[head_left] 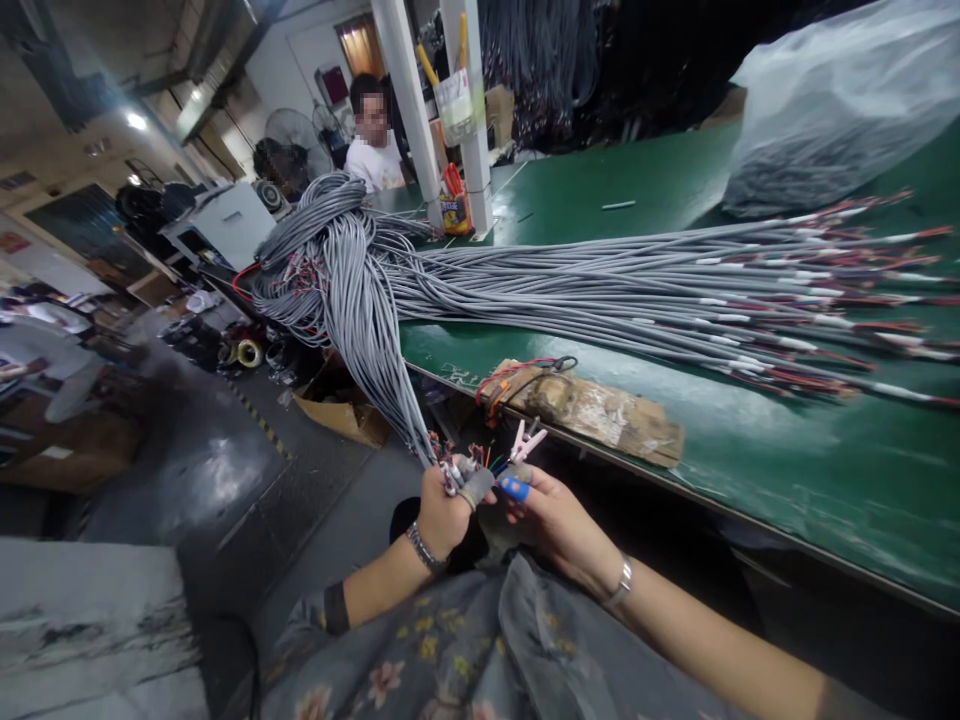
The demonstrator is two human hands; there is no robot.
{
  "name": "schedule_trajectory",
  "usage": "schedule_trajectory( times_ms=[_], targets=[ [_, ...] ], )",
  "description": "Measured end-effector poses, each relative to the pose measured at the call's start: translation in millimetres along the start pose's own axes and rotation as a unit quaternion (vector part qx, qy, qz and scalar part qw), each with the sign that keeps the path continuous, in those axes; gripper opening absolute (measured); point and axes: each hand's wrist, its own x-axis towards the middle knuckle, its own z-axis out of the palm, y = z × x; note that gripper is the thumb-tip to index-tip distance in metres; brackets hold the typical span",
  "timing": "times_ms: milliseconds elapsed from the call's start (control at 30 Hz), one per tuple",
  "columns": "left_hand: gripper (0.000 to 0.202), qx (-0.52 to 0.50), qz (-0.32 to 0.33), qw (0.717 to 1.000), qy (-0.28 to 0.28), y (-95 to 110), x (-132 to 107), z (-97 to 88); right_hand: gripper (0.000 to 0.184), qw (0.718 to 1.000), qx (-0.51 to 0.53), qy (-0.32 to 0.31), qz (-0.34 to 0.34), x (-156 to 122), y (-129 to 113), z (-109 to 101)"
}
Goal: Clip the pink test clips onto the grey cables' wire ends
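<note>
Grey floral clothing (pixel 420 650) accompanies a silver bracelet (pixel 622 580).

right of the wooden block (pixel 615 415), the worktop (pixel 780 470) lies open; beyond, grey cables (pixel 540 280) bar passage, with white posts (pixel 412 110) behind.

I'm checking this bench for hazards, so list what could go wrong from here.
The cables, hanging off the table into the left hand, could slide down if pulled. The thin wires by the right hand might bend or tangle. The board, lying along the table's edge, could get knocked down.
</note>
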Motion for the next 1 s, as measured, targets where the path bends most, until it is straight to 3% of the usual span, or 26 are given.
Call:
schedule_trajectory(
  times_ms=[200, 333, 500, 700, 1000],
  targets=[
    [0.034, 0.006, -0.008, 1.000, 0.003, 0, 0, -2.3, 0.030, 0.999, 0.021, -0.046, 0.006, 4, -1, -18],
    [0.035, 0.006, -0.005, 1.000, -0.009, 6, -1, 0.5, 0.046, 0.997, 0.078, -0.013, 0.005, 20, -6, -30],
    [0.035, 0.025, 0.012, 0.999, -0.023, 8, 3, 9.6, 0.042, 0.996, 0.064, -0.012, -0.056, 35, -13, -24],
    [0.033, 0.025, 0.016, 0.999, -0.014, 4, 5, 15.4, 0.045, 0.995, 0.057, -0.029, -0.075, 37, -10, -22],
    [0.033, 0.024, -0.014, 1.000, -0.011, -8, 3, 12.1, 0.038, 0.995, 0.084, 0.001, -0.054, 38, -11, -24]
  ],
)
